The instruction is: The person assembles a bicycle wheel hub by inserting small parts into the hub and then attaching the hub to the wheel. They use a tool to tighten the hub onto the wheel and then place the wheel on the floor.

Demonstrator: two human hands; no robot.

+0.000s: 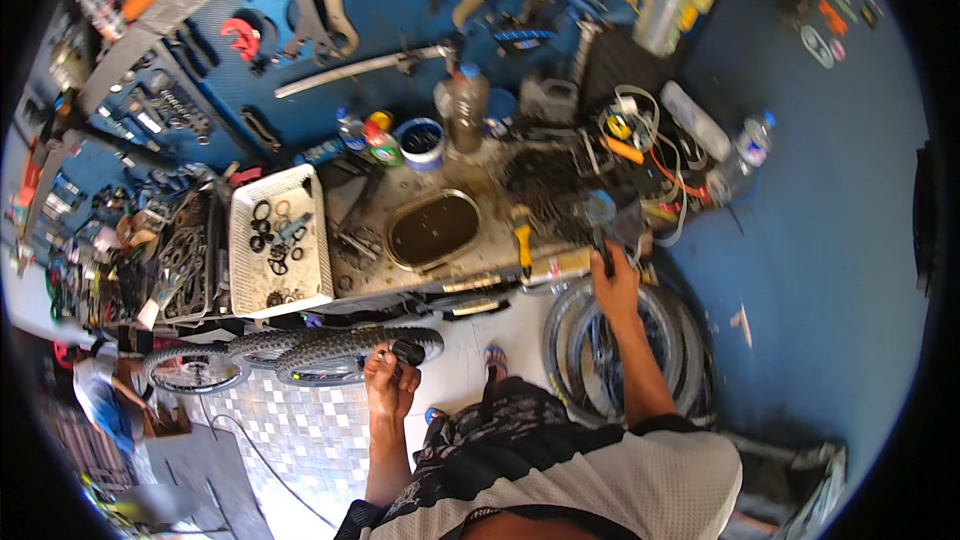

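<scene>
My left hand (390, 385) is raised in front of the bench, fingers closed round a small dark cylindrical part (406, 351) whose exact kind I cannot make out. At the bench's right end, my right hand (616, 288) grips a dark-handled tool (604, 243). Its far end overlaps a pale bluish round shape, so the tool's kind is unclear. Left of that hand, a yellow-handled brush (523, 242) lies at the bench's front edge. An oval pan (388, 240) of dark liquid sits mid-bench. Beside it, a white plastic basket (240, 275) holds rings and small dark parts.
Bottles (467, 110) and a white-blue tub (422, 155) line the back of the bench (490, 175). Tools hang on the blue wall (400, 20). Bicycle wheels (565, 340) lean below right, tyres (350, 350) below left. Another person (100, 390) crouches at far left.
</scene>
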